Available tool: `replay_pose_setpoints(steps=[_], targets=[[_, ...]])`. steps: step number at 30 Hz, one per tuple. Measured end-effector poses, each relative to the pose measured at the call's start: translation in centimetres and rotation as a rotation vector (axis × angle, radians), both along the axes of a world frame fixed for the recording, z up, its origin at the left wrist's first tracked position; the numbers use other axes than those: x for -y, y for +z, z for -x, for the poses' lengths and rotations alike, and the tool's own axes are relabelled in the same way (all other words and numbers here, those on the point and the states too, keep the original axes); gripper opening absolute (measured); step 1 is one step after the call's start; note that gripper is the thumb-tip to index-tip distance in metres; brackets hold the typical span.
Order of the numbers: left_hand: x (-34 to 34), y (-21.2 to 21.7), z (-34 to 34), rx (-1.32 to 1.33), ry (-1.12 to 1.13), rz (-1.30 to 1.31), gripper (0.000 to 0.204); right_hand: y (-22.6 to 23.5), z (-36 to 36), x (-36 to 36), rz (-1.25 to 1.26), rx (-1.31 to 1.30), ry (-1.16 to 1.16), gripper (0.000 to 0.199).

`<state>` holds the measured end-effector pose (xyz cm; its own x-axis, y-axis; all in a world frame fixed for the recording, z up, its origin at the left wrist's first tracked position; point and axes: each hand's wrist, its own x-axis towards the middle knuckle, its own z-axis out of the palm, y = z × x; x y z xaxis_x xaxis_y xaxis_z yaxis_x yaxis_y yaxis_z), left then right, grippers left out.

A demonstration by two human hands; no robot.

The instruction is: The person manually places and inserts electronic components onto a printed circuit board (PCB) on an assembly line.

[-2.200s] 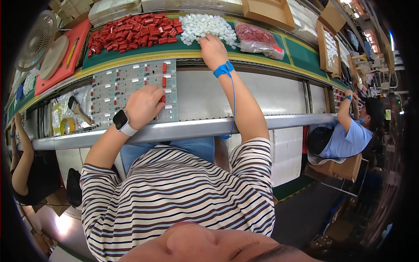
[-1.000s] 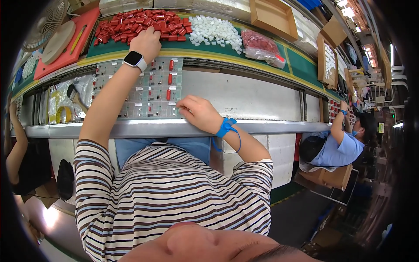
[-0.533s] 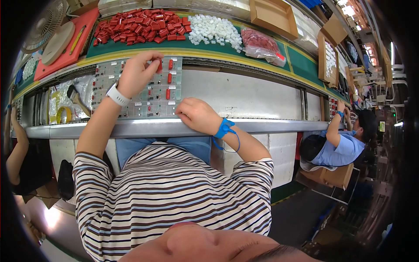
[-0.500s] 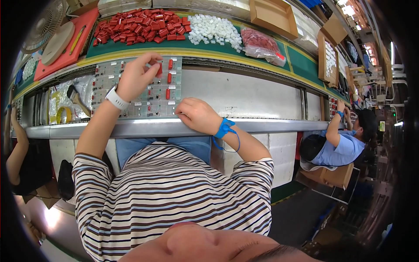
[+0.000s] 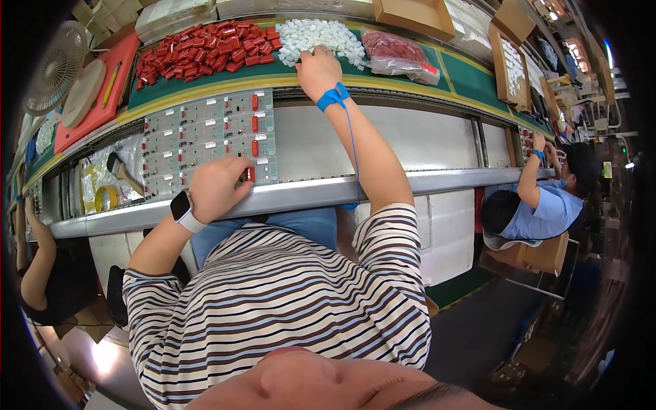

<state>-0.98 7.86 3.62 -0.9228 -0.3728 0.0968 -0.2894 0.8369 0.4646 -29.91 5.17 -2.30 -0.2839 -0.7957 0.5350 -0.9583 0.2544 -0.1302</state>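
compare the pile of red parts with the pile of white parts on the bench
The red pile spreads wider than the white pile. Pieces in the red pile look larger and longer; those in the white pile are small and blocky. The right hand is at the white pile's near edge, while no hand is at the red pile. Both lie loose on the green surface.

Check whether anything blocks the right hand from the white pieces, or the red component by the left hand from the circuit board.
Nothing visible does. The right hand is at the near edge of the white pieces; the red component by the left hand is over the circuit board, though the hand partly hides that spot.
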Motion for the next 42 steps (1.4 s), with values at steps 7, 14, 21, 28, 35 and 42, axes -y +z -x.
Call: replay_pose_setpoints(steps=[7, 14, 21, 28, 35, 42], targets=[[-0.1, -0.1, 0.5, -0.034, -0.028, 0.027, 0.023, -0.4, 0.3, -0.2, 0.002, 0.006, 0.041, 0.009], [-0.1, 0.0, 0.6, 0.013, -0.039, 0.061, 0.025, -0.4, 0.5, -0.4, -0.022, 0.014, 0.024, 0.010], [-0.2, 0.2, 1.1, 0.009, -0.060, 0.138, 0.017, 0.1, 0.3, -0.8, -0.003, 0.047, 0.037, 0.009], [-0.8, 0.1, 1.6, 0.095, -0.054, 0.229, 0.014, 0.2, 0.2, -0.9, -0.021, 0.066, 0.032, 0.009], [-0.2, 0.2, 2.0, 0.159, -0.120, 0.238, 0.016, 0.2, 0.3, -1.1, -0.029, 0.087, 0.036, 0.010], [0.7, 0.4, 2.3, 0.134, -0.269, 0.199, 0.014, 0.0, 0.4, -0.9, -0.019, 0.073, 0.043, 0.011]])
